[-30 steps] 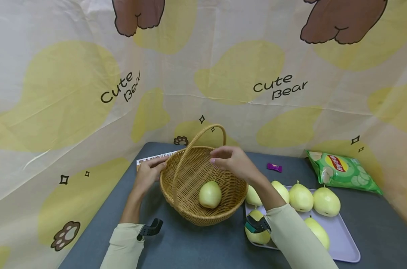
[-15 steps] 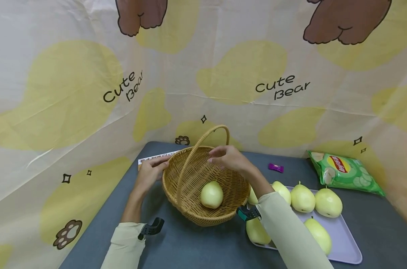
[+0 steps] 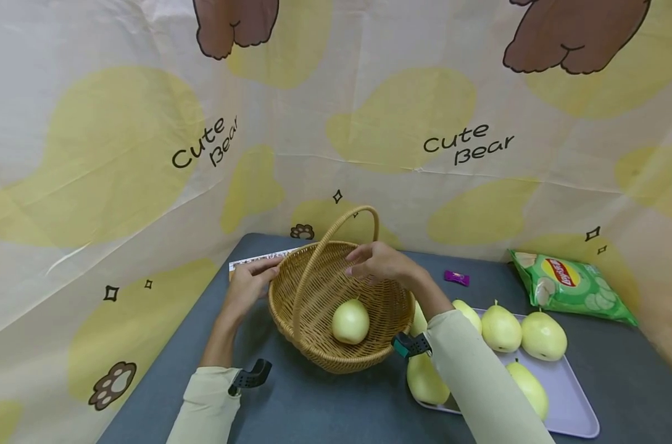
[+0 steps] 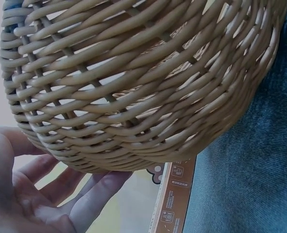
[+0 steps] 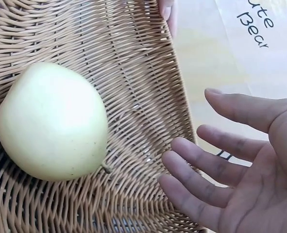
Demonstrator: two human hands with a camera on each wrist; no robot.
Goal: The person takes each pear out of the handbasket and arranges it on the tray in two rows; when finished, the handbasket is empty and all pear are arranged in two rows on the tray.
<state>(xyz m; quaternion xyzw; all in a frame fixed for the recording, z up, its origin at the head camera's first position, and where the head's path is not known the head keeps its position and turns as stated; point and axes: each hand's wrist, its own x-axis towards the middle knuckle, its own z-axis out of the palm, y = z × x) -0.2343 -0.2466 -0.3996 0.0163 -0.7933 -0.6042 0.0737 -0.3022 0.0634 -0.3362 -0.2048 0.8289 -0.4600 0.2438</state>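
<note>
A tan wicker basket (image 3: 324,357) with a tall arched handle stands mid-table, its mouth tilted toward me. One pale green pear (image 3: 350,322) lies inside on the weave, stem visible in the right wrist view. My left hand (image 3: 248,287) holds the basket's left rim, thumb on the edge and fingers behind, against the wicker wall (image 4: 119,97). Over the far right of the basket hovers my right hand (image 3: 382,262), holding nothing. Its fingers (image 5: 206,170) are spread and loosely bent in the right wrist view, beside the rim and apart from the pear.
To the right, a lilac tray (image 3: 571,407) bears several more pears (image 3: 501,328), partly hidden by my right sleeve. Behind it lie a purple-wrapped candy (image 3: 456,278) and a green chip bag (image 3: 574,288). A printed sheet (image 3: 238,266) lies behind my left hand. A patterned cloth backs the table.
My right forearm and wristband have swung a little left, while the right hand stays over the basket. The whole head view has shifted slightly. My left hand keeps its hold on the rim.
</note>
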